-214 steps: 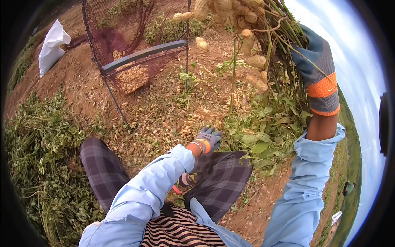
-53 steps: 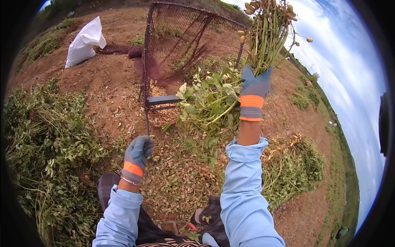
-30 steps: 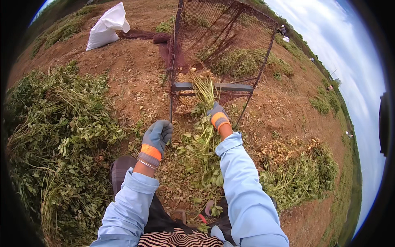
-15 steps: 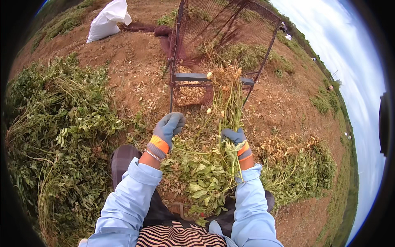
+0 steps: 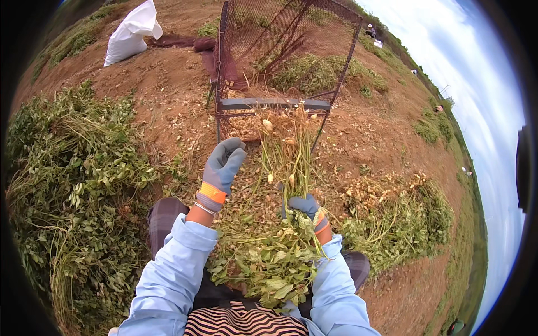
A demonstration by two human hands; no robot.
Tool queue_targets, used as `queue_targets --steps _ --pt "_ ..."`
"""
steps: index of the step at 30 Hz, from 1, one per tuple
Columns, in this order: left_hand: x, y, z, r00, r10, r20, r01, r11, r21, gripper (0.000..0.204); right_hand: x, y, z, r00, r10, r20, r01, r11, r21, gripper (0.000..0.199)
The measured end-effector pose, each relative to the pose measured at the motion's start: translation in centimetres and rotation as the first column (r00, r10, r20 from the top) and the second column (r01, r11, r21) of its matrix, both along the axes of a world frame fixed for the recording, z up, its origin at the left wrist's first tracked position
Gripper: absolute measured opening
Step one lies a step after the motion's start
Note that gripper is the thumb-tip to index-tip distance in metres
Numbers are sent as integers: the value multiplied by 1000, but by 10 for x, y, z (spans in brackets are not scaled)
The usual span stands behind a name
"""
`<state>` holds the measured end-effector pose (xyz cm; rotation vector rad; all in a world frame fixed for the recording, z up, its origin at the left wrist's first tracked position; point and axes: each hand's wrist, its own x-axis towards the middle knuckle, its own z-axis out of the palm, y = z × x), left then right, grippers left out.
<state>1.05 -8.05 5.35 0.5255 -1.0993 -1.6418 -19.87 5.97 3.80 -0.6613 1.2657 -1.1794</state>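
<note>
Gripping a peanut plant (image 5: pixel 283 185), right hand (image 5: pixel 305 207) half-buried in leaves

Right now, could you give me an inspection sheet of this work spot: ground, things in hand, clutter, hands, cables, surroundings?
Surface: bare brown soil, strewn with plant litter.
Job's things: peanut plant, roots with pods up, leaves toward the lap; mesh basket with a bar across its front, pods inside.
Clutter: green plant heap on the left; smaller pile on the right; white sack far left.
Grips: right hand closed on the plant's stems; left hand open, gloved, beside the roots.
Cables: nothing seen.
Surroundings: open field, cloudy sky, distant people.
</note>
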Motion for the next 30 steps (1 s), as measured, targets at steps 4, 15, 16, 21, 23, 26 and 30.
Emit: queue_targets --steps 4,15,16,21,23,26,30 --pt "-7 -7 6 998 67 -11 -68 997 -26 42 -14 5 -50 838 265 -477 -304 953 -4 29" --pt "-12 -10 -16 969 176 174 -159 982 -105 19 15 35 -18 676 217 -705 -445 882 -156 22" --pt "-11 -7 -15 975 158 158 -145 985 -92 18 7 38 -27 560 158 -813 -539 815 -212 21" --pt "-6 -1 -17 944 171 283 -115 972 -204 13 18 48 -26 762 189 -619 -394 894 -213 22" --pt "-8 1 -22 940 205 271 -115 942 -316 12 15 53 -30 702 185 -688 -438 873 -213 22" --pt "-14 6 -24 894 319 313 -72 794 -604 15 3 62 -51 740 164 -652 -348 923 -163 24" --pt "-13 13 -22 912 131 389 58 896 -440 15 14 69 -34 872 85 -482 -157 981 -111 32"
